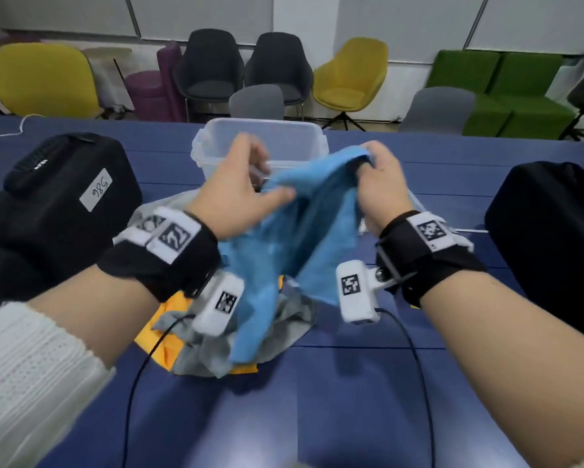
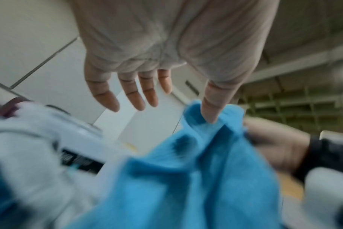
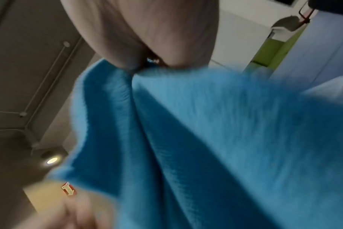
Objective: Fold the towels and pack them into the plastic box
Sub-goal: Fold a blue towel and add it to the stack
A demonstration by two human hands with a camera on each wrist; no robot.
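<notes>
A blue towel hangs in the air above the table, over a loose pile with a grey towel and a yellow towel. My right hand grips the blue towel's top corner, bunched against the palm in the right wrist view. My left hand is beside it with its fingers relaxed and apart. Only its thumb presses into a fold of the blue towel. The clear plastic box stands just behind both hands, with nothing visible inside.
A black case with a white label sits at the left and another black case at the right. Cables from the wrist cameras trail over the blue table. Chairs line the far side.
</notes>
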